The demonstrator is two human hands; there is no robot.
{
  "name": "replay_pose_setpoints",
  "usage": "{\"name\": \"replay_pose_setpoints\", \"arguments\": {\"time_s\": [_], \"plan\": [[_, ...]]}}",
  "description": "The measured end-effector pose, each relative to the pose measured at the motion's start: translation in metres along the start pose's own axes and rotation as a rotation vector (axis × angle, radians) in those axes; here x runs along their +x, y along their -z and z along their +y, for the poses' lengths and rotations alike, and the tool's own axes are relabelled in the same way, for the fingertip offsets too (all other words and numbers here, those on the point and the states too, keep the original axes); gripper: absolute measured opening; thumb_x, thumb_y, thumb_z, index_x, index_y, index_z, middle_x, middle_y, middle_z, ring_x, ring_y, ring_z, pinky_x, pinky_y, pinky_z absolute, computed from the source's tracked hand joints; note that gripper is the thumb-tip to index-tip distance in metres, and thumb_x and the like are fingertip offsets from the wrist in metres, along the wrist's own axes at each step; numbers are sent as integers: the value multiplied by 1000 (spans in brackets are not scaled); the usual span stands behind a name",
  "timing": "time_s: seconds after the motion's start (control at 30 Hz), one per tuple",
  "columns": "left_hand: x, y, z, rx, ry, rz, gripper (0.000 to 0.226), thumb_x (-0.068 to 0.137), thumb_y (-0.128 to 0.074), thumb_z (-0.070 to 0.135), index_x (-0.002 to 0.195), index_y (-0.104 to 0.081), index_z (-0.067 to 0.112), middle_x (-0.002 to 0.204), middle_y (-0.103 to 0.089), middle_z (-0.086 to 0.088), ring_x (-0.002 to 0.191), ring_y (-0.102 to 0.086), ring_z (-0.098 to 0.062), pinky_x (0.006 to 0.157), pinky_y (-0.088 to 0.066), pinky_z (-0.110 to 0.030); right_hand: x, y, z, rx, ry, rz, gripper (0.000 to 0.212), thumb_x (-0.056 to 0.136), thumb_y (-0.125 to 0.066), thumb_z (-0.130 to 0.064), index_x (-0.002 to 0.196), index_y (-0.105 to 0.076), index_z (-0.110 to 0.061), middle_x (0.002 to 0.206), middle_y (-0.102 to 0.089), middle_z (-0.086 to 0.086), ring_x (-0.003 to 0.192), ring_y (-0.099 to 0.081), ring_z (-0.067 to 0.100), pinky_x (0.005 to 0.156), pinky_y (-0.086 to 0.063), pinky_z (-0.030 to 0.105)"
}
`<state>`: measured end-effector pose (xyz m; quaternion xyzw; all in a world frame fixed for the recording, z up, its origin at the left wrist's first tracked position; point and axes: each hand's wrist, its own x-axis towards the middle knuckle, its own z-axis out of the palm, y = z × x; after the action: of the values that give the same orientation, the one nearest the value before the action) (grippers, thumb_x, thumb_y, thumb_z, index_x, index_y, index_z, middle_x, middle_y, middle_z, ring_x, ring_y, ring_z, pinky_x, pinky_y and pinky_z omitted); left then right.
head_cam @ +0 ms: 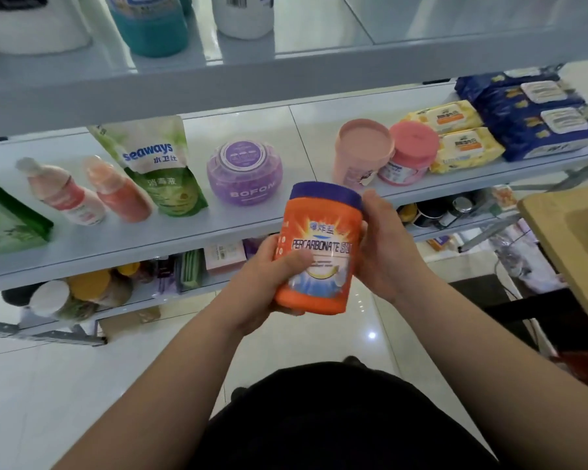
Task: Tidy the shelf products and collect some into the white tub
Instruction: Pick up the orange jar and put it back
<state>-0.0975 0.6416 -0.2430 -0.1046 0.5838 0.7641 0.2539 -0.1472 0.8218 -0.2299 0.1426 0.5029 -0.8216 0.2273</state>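
An orange jar with a purple lid and the label "PERCARBONATE" is held upright in front of the middle shelf. My left hand grips its lower left side, thumb across the label. My right hand wraps around its right side. On the shelf behind stand a purple BOFON air freshener, a green Seaways pouch, two pink-orange bottles and two pink tubs. No white tub is in view.
Yellow wipe packs and dark blue wipe packs lie at the shelf's right end; a green pack at its left. The upper shelf carries a teal bottle and white containers. Lower shelves hold jars. A wooden tabletop stands right.
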Motion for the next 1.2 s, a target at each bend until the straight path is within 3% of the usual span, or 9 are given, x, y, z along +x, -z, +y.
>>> {"name": "replay_pose_setpoints", "arguments": {"time_s": [0.13, 0.23, 0.37, 0.47, 0.57, 0.8, 0.97, 1.07, 1.2], "plan": [[4, -37, -6, -390, 175, -199, 92, 54, -90, 62, 128, -61, 15, 107, -75, -13, 73, -74, -27, 45, -57, -34, 0, 26, -11, 103, -143, -193, 89, 79, -67, -69, 144, -53, -10, 136, -63, 24, 123, -63, 41, 98, -54, 53], [21, -68, 1, -126, 119, 32, 88, 65, -76, 65, 135, -53, 17, 112, -74, -9, 82, -76, -24, 54, -60, -37, 7, 44, -24, 106, -91, -71, 77, 84, -66, -60, 139, -57, -7, 128, -67, 25, 116, -66, 43, 95, -57, 55], [38, -93, 4, 264, 19, 192, 95, 51, -80, 64, 133, -48, 30, 120, -70, 0, 96, -75, -20, 76, -63, -48, 14, 64, -47, -45, 64, 79, 62, 83, -78, -44, 130, -57, -8, 126, -68, 23, 109, -71, 36, 90, -59, 58], [38, -114, 5, -8, 65, 154, 88, 55, -80, 62, 130, -52, 27, 113, -74, -4, 91, -76, -26, 61, -63, -43, 12, 82, -63, 14, 31, -29, 50, 97, -62, -46, 136, -60, -14, 127, -69, 17, 115, -69, 33, 93, -58, 56], [40, -139, 4, -536, 259, -36, 112, 46, -93, 62, 139, -54, 14, 123, -66, -24, 99, -68, -47, 42, -57, -36, 14, 103, -72, 2, -30, -139, 47, 95, -61, -48, 135, -61, -23, 128, -70, 10, 118, -67, 31, 100, -54, 55], [61, -171, -13, -990, 388, -247, 120, 65, -80, 63, 156, -26, 7, 131, -56, -33, 106, -62, -59, 52, -62, -49, 20, 134, -87, -81, -122, -106, 44, 94, -66, -50, 134, -58, -33, 133, -65, 8, 118, -66, 31, 99, -54, 58], [71, -207, -12, -411, 218, 239, 87, 74, -59, 72, 141, -52, 18, 121, -70, -15, 94, -72, -36, 54, -61, -40, 21, 159, -94, -183, -94, -187, 50, 97, -65, -38, 143, -45, -38, 130, -63, 2, 107, -70, 24, 83, -62, 44], [69, -211, -7, 98, 59, 404, 58, 98, -51, 54, 152, -34, 38, 124, -66, 7, 102, -72, -21, 72, -63, -43, 21, 167, -91, -348, -70, -237, 54, 93, -68, -37, 140, -41, -40, 121, -65, -5, 97, -73, 17, 73, -62, 36], [61, -196, -1, 305, -64, 489, 49, 101, -59, 28, 142, -42, 48, 114, -62, 1, 98, -71, -16, 73, -63, -39, 22, 170, -89, -62, -224, -272, 62, 85, -70, -44, 137, -52, -16, 121, -73, 14, 103, -74, 32, 85, -61, 50]]}}
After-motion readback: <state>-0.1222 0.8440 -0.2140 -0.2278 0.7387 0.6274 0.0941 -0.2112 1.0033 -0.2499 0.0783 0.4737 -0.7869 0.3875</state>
